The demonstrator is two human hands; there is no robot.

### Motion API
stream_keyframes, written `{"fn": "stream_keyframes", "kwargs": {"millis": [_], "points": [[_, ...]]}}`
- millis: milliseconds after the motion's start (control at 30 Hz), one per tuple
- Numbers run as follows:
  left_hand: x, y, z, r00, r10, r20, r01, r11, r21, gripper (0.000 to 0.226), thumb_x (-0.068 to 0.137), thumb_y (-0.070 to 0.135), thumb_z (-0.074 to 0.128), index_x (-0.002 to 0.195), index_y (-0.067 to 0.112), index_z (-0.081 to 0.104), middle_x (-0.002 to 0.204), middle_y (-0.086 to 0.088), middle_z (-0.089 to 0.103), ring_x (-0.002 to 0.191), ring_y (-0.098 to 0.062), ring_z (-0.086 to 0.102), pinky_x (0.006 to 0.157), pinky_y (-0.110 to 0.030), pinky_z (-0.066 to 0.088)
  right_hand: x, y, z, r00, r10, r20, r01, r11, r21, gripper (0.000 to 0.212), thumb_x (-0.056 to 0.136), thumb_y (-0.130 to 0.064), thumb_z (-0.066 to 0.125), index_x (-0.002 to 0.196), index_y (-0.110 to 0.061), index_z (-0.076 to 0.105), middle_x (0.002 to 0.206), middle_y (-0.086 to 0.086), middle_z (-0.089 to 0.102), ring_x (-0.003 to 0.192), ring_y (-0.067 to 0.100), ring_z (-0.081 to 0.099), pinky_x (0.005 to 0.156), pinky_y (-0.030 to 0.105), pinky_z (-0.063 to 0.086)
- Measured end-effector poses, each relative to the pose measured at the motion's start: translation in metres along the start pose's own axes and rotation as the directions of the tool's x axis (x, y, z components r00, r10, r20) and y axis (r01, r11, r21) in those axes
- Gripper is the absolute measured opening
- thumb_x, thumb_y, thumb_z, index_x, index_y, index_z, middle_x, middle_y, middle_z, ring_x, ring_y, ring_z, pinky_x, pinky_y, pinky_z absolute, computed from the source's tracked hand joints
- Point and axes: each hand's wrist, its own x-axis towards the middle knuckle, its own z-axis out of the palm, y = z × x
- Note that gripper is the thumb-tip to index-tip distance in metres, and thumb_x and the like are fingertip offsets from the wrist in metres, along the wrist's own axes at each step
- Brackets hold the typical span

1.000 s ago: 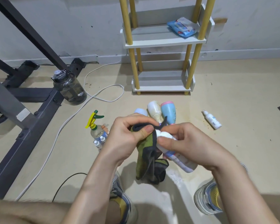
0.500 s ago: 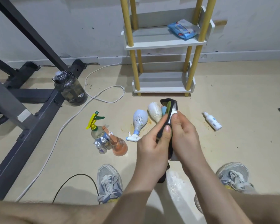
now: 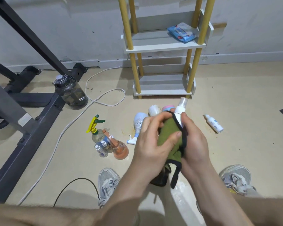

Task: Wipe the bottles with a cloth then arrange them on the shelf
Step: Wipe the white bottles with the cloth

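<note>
Left hand, right hand clasp cloth round bottle.

bottle newly bare above cloth

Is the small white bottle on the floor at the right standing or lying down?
Lying down: the small white bottle rests on its side on the floor.

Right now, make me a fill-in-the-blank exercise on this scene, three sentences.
1. The left hand and right hand hold a white spray bottle wrapped in a ____ cloth.
2. The only thing on the shelf is a ____ packet.
3. The small white bottle at the right lies on the ____.
Missing words: green; blue; floor.
</note>
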Motion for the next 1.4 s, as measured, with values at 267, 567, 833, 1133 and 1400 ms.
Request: {"fn": "stream_keyframes", "kwargs": {"millis": [267,567,833,1133,1400], "points": [[0.019,0.004,0.011,0.932,-0.319,-0.173,0.302,0.946,-0.116,0.025,0.096,0.05,0.052,0.1,0.027,0.059,0.087,0.008,0.066,0.093,-0.019,0.064,0.076,-0.018,0.047,-0.005,0.006,0.025,0.938,-0.296,0.181,0.344,0.724,-0.598,0.031,0.085,-0.066,0.033,0.104,-0.055,0.055,0.152,-0.024,0.035,0.144,-0.003,0.026,0.122,0.032,0.021],[0.028,0.0,0.002,0.922,-0.115,-0.37,0.115,0.993,-0.023,0.051,0.102,0.045,0.039,0.056,0.023,0.035,0.051,0.009,0.039,0.056,-0.016,0.037,0.056,-0.034,0.034,0.015,0.022,-0.009,0.933,0.033,0.357,0.183,0.813,-0.553,0.086,0.076,-0.084,0.047,0.142,-0.028,0.047,0.136,-0.008,0.061,0.13,0.01,0.053,0.114,0.046,0.038],[0.018,-0.009,0.018,0.977,-0.166,-0.134,0.074,0.854,-0.515,0.028,0.1,0.038,0.047,0.102,0.013,0.059,0.083,0.005,0.063,0.079,-0.009,0.06,0.074,-0.023,0.049,-0.001,0.03,0.0,0.889,-0.419,0.185,0.397,0.505,-0.767,0.047,0.093,-0.058,0.029,0.109,-0.028,0.062,0.086,-0.015,0.068,0.082,0.011,0.063,0.074,0.031,0.047],[0.015,-0.012,0.01,0.931,-0.216,-0.293,0.249,0.965,0.079,0.041,0.095,0.056,0.036,0.103,0.021,0.055,0.074,0.009,0.061,0.072,-0.013,0.058,0.062,-0.025,0.037,0.0,0.029,0.0,0.988,-0.073,0.134,0.12,0.918,-0.379,0.021,0.103,-0.014,0.05,0.109,-0.014,0.069,0.099,0.006,0.075,0.094,0.024,0.069,0.086,0.041,0.055],[0.012,-0.02,-0.003,0.959,0.083,-0.27,0.002,0.954,0.299,0.043,0.102,0.047,0.033,0.063,0.027,0.032,0.048,0.005,0.033,0.053,-0.024,0.035,0.052,-0.038,0.028,-0.001,0.005,0.006,0.995,0.005,0.101,0.008,0.992,-0.123,0.031,0.102,-0.027,0.05,0.116,-0.007,0.068,0.113,0.017,0.072,0.105,0.028,0.07,0.088,0.036,0.054]]}}
